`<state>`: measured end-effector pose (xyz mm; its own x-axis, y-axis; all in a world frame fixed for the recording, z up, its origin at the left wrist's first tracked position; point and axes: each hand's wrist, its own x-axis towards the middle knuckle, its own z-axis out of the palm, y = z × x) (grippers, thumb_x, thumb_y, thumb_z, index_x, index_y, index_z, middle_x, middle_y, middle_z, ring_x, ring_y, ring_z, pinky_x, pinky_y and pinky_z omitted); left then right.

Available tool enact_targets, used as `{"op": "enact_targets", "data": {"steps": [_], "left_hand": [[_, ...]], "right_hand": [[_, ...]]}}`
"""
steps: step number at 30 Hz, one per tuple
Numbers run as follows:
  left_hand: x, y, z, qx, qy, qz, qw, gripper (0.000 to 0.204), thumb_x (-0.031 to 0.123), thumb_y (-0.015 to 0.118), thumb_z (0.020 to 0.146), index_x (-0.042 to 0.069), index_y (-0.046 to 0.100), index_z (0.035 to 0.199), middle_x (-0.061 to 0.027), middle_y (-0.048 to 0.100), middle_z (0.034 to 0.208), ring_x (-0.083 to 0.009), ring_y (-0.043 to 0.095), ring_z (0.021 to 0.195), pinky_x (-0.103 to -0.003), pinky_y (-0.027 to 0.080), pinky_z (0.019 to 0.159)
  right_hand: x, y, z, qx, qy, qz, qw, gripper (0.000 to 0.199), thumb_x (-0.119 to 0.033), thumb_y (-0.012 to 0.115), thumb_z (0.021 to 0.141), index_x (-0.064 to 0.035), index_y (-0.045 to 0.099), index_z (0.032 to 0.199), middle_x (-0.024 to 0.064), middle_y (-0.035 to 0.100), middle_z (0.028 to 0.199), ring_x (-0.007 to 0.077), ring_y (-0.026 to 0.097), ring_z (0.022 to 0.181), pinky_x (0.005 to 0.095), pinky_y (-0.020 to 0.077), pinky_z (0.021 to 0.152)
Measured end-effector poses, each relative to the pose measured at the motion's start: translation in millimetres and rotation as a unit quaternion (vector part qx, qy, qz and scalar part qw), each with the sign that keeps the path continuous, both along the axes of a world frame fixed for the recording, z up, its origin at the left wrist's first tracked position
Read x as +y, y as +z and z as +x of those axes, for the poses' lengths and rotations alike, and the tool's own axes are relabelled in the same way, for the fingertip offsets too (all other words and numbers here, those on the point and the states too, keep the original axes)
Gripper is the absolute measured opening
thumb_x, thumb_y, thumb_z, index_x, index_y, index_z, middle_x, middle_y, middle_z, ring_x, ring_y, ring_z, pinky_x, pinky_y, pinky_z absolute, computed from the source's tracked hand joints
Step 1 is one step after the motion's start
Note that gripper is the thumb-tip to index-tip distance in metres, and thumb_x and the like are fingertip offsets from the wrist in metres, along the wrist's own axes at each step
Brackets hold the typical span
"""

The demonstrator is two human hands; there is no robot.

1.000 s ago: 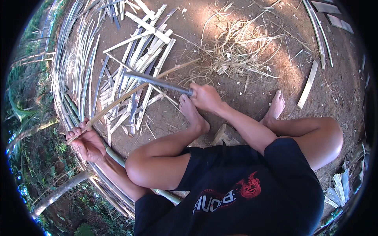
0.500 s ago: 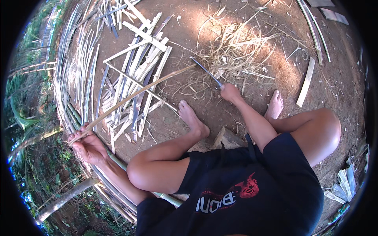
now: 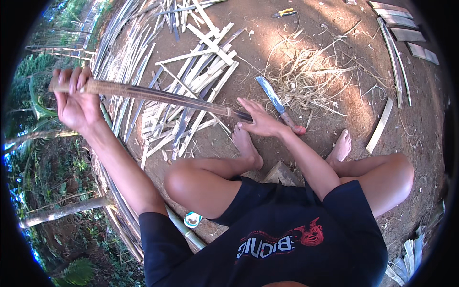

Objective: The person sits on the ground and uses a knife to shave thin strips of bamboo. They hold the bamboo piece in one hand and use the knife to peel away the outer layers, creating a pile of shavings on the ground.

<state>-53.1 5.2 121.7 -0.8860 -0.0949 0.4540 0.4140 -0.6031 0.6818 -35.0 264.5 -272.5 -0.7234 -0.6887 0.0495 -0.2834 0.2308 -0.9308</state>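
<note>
My left hand (image 3: 76, 98), raised at the far left, has its fingers wrapped round one end of a long bamboo strip (image 3: 162, 95). The strip slants down to the right across the view, with its brown, darker-edged face showing. At its other end is my right hand (image 3: 260, 119), fingers stretched out and thumb apart; the strip's tip lies between them, and whether the palm presses on it I cannot tell. Beside that hand a knife (image 3: 271, 93) with a broad blade and brown handle lies on the ground, near the fibre heap.
Split bamboo pieces (image 3: 191, 76) lie piled at the left, with long thin strips (image 3: 119, 62) beyond. Curly shavings (image 3: 311, 76) heap up ahead. Pliers with yellow handles (image 3: 285, 13) lie at the top. A wooden block (image 3: 282, 173) sits between my legs; a flat slat (image 3: 380, 125) lies right.
The knife has left my right hand and lies on the ground. That hand has opened and moved left to the strip's end. My left hand has risen with the strip.
</note>
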Motion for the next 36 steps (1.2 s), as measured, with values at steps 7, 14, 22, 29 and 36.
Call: {"op": "enact_targets", "data": {"steps": [7, 14, 22, 29, 36], "left_hand": [[40, -7, -103, -0.143, 0.151, -0.205, 0.957, 0.059, 0.034, 0.024, 0.104, -0.003, 0.013, 0.149, -0.0271, 0.032, 0.147, -0.0370, 0.040, 0.130, -0.049, 0.037, 0.106], [126, -188, 13, -0.373, -0.117, -0.716, 0.578, 0.069, 0.056, 0.039, 0.098, 0.004, 0.042, 0.142, -0.0165, 0.049, 0.139, -0.0257, 0.051, 0.122, -0.040, 0.042, 0.100], [179, -275, 82, -0.533, -0.139, -0.475, 0.687, 0.037, 0.022, 0.056, 0.098, -0.003, 0.052, 0.124, -0.0119, 0.063, 0.098, -0.0166, 0.062, 0.079, -0.028, 0.052, 0.072], [129, -244, 72, -0.513, -0.036, -0.453, 0.728, 0.031, 0.009, 0.059, 0.092, -0.006, 0.054, 0.119, -0.0057, 0.060, 0.082, -0.0118, 0.060, 0.071, -0.026, 0.051, 0.066], [84, -166, 91, -0.480, 0.119, -0.469, 0.732, 0.027, 0.012, 0.058, 0.094, -0.008, 0.057, 0.112, -0.0072, 0.061, 0.080, -0.0123, 0.062, 0.067, -0.025, 0.053, 0.060]], "right_hand": [[21, 23, 14, -0.202, 0.002, -0.135, 0.970, 0.027, -0.026, 0.065, 0.092, -0.0029, 0.056, 0.101, 0.0031, 0.057, 0.076, 0.0145, 0.057, 0.069, 0.0302, 0.0476, 0.065], [38, 45, 6, -0.431, -0.133, -0.263, 0.853, 0.017, -0.023, 0.053, 0.099, -0.0069, 0.048, 0.097, 0.0003, 0.051, 0.070, 0.0072, 0.048, 0.055, 0.0243, 0.0414, 0.046], [21, -6, 8, -0.595, -0.229, -0.345, 0.689, 0.021, -0.024, 0.043, 0.102, -0.0057, 0.050, 0.096, 0.0083, 0.060, 0.081, 0.0175, 0.056, 0.062, 0.0320, 0.0497, 0.061], [38, -79, 2, -0.295, -0.284, -0.015, 0.912, 0.044, -0.039, 0.054, 0.095, -0.0040, 0.052, 0.121, 0.0138, 0.065, 0.103, 0.0281, 0.062, 0.095, 0.0416, 0.0487, 0.085], [78, -142, 45, 0.004, -0.222, 0.340, 0.914, 0.057, -0.029, 0.068, 0.080, -0.0031, 0.046, 0.126, 0.0216, 0.054, 0.118, 0.0428, 0.053, 0.110, 0.0512, 0.0394, 0.098]]}}
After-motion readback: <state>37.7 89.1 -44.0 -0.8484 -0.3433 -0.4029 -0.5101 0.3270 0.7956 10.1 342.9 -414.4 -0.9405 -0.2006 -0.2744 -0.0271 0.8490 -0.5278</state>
